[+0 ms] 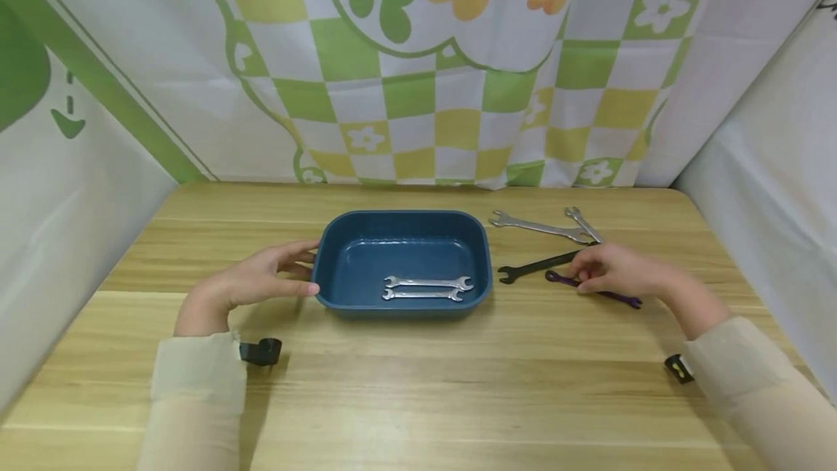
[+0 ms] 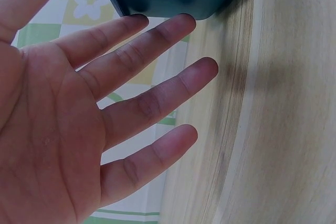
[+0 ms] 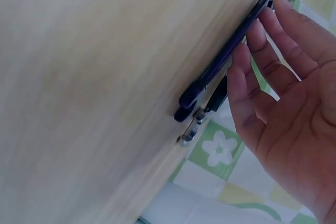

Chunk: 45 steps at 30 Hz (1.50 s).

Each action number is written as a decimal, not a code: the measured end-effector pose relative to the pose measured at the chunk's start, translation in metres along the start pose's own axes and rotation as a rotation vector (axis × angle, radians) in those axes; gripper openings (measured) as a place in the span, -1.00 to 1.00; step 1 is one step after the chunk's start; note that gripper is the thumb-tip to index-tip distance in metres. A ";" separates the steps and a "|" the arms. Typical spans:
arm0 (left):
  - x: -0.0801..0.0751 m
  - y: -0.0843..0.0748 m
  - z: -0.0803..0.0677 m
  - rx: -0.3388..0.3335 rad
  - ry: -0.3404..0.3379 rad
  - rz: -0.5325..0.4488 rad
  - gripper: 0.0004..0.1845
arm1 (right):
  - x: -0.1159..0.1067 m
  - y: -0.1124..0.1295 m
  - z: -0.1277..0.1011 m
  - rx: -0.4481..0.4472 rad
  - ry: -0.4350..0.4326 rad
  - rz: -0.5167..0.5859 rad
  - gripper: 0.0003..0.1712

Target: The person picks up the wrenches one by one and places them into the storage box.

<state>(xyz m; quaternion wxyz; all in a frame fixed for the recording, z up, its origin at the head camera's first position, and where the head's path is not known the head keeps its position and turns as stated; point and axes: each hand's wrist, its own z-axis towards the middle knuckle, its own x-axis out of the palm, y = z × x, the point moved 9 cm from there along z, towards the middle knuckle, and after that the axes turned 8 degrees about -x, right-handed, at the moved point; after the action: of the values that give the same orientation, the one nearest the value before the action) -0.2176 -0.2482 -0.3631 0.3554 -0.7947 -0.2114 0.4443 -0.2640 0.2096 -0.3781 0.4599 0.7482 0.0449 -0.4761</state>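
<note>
A blue rectangular box [image 1: 405, 307] stands mid-table with two silver open-end wrenches [image 1: 428, 283] lying along its near side. My left hand [image 1: 264, 278] is at the box's left end, thumb tip on the near corner of the rim; its other fingers are straight and spread in the left wrist view. To the right, my right hand [image 1: 611, 271] pinches a slim purple wrench [image 1: 617, 298] between thumb and curled fingertips, low over the wood. In the right wrist view the purple wrench [image 3: 228, 48] slants past the fingertips. A black wrench [image 1: 539, 265] lies just behind, partly hidden by the fingers.
Behind the black wrench are a larger silver wrench [image 1: 539, 227] and a short silver wrench [image 1: 582, 222], their ends close together. The wooden table [image 1: 392, 391] ends at a patterned cloth [image 1: 431, 115] at the back, with white cloth walls on both sides.
</note>
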 end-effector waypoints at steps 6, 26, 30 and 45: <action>0.000 0.000 0.001 -0.003 0.000 -0.006 -0.09 | 0.004 0.001 0.005 -0.017 0.023 -0.024 -0.82; 0.001 -0.001 0.000 -0.001 0.000 -0.015 -0.11 | 0.006 0.005 0.015 0.019 -0.022 -0.156 -0.86; 0.001 -0.001 0.001 -0.001 0.002 -0.009 -0.11 | 0.007 0.007 0.015 0.014 -0.017 -0.162 -0.84; -0.001 -0.001 0.001 0.004 -0.007 0.004 -0.12 | 0.005 0.007 0.011 -0.029 -0.036 -0.088 -0.83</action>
<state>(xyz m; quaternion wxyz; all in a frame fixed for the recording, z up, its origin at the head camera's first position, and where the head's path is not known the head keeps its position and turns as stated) -0.2183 -0.2478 -0.3623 0.3553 -0.7929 -0.2099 0.4483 -0.2656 0.1955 -0.3785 0.4502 0.7301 0.0765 -0.5083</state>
